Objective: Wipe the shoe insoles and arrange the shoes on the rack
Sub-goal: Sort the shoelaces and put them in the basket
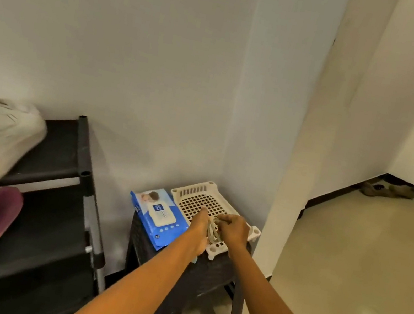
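Both hands over white basket [195, 193] — right hand [232, 230] gripping crumpled wipe [212, 232].

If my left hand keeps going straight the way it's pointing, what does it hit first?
Probably the far rim of the white basket, then the wall behind; your left hand already lies over its mesh floor. Depth is unclear.

Both arms stretched forward, left hand [198, 231] flat and edge-on, right hand [233, 230] curled — fingers pinching, hands nearly touching.
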`<state>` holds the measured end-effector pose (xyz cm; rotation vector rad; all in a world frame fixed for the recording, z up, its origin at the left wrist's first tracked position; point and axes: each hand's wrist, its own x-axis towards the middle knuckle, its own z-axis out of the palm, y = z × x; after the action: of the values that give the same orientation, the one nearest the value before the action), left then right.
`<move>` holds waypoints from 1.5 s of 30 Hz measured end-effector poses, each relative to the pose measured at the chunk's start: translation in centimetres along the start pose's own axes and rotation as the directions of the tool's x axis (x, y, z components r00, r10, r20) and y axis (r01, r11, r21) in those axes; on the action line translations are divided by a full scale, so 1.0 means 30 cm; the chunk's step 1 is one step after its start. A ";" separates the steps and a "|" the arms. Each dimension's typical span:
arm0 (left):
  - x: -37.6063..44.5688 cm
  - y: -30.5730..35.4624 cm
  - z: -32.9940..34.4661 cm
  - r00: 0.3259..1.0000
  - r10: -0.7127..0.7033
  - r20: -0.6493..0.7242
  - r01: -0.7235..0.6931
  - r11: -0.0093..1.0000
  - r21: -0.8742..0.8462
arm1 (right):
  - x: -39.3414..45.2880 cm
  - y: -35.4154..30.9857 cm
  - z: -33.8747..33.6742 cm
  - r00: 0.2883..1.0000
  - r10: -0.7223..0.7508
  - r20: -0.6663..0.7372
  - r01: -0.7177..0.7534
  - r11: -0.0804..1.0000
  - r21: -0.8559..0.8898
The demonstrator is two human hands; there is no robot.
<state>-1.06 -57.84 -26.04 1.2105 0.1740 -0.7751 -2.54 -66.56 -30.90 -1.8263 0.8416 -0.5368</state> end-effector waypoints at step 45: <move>-1.140 -0.185 -1.120 0.895 0.140 -0.423 -0.185 0.981 -0.065 | -1.433 -0.394 0.463 0.621 0.028 0.783 -0.032 0.999 -0.010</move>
<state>-20.48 -13.67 -25.39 1.2618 0.4541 -0.3465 -17.66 -22.82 -24.75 -1.7786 0.2454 0.3143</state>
